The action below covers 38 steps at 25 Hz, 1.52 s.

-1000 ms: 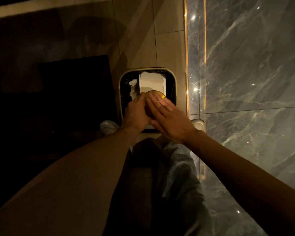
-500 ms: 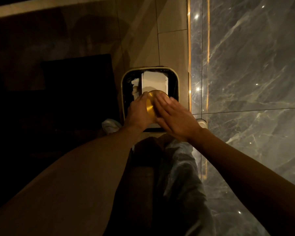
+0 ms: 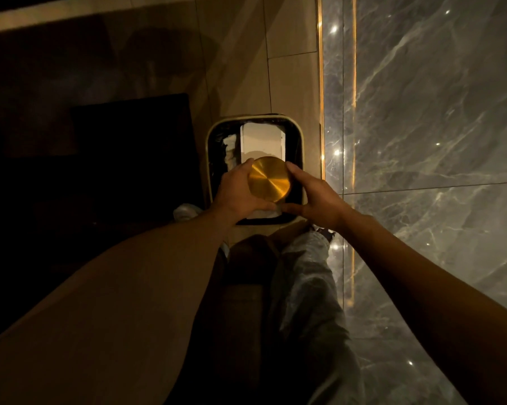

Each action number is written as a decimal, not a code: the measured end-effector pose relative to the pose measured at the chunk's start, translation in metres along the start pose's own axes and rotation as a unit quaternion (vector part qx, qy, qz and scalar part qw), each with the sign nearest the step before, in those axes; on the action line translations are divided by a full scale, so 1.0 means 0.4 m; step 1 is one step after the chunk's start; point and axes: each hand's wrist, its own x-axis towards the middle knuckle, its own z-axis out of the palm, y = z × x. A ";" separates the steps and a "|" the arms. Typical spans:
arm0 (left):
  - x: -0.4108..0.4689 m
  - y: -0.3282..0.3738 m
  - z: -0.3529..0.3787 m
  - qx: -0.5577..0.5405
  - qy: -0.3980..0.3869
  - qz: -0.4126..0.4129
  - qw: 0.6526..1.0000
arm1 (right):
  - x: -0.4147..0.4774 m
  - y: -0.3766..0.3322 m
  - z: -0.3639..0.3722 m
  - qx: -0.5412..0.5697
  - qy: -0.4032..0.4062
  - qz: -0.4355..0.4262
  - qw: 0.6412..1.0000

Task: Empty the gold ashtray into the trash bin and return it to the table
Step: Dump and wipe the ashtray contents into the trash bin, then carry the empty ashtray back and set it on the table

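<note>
The round gold ashtray (image 3: 269,180) is held upside down over the trash bin (image 3: 209,141), its flat brushed underside facing me. My left hand (image 3: 237,193) grips its left edge, thumb and fingers around the rim. My right hand (image 3: 316,197) is spread just to the right of the ashtray, fingers apart; whether it touches the rim I cannot tell. The bin has a pale rim and a black liner, with a white box (image 3: 262,138) and crumpled paper inside.
The bin stands on beige floor tiles against a grey marble wall (image 3: 421,127) with a lit gold strip (image 3: 320,83). A dark low piece of furniture (image 3: 129,147) fills the left. My legs and shoes are below the bin.
My right hand lay flat over the ashtray's underside; it has slid off to the right, uncovering the whole gold disc. The left hand keeps its grip over the bin.
</note>
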 end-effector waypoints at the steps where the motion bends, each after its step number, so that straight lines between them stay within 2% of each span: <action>1: -0.001 -0.003 -0.001 -0.021 -0.010 -0.015 1.000 | 0.003 -0.001 -0.006 0.022 0.006 0.011 1.000; 3: -0.010 -0.004 -0.010 -0.065 -0.033 -0.044 0.996 | 0.011 0.003 -0.017 0.050 0.014 0.026 0.998; 8: -0.025 0.000 -0.030 -0.187 -0.085 -0.135 0.969 | 0.002 0.007 -0.039 0.151 0.004 -0.006 0.989; 11: -0.042 0.014 -0.033 -0.261 -0.090 -0.145 0.950 | -0.016 -0.005 -0.033 0.231 0.050 0.024 0.971; 15: -0.064 0.052 -0.040 -0.325 -0.064 -0.149 0.932 | -0.035 -0.038 -0.017 0.272 0.125 0.057 0.952; 20: -0.085 0.080 -0.061 -0.346 0.004 -0.175 0.922 | -0.056 -0.067 -0.017 0.273 0.155 0.058 0.948; 22: -0.101 0.091 -0.074 -0.331 0.013 -0.158 0.930 | -0.068 -0.084 -0.023 0.265 0.167 0.064 0.947; 26: -0.149 0.126 -0.106 -0.266 0.022 -0.064 0.962 | -0.094 -0.115 -0.042 0.233 0.195 0.069 0.950; 32: -0.276 0.200 -0.162 -0.217 -0.004 0.010 0.976 | -0.197 -0.217 -0.107 0.211 0.163 0.068 0.961; 35: -0.355 0.244 -0.225 -0.114 0.017 0.070 0.991 | -0.291 -0.299 -0.144 0.218 0.152 0.037 0.963; 38: -0.447 0.289 -0.287 -0.097 0.041 0.132 0.986 | -0.389 -0.392 -0.174 0.199 0.152 0.022 0.968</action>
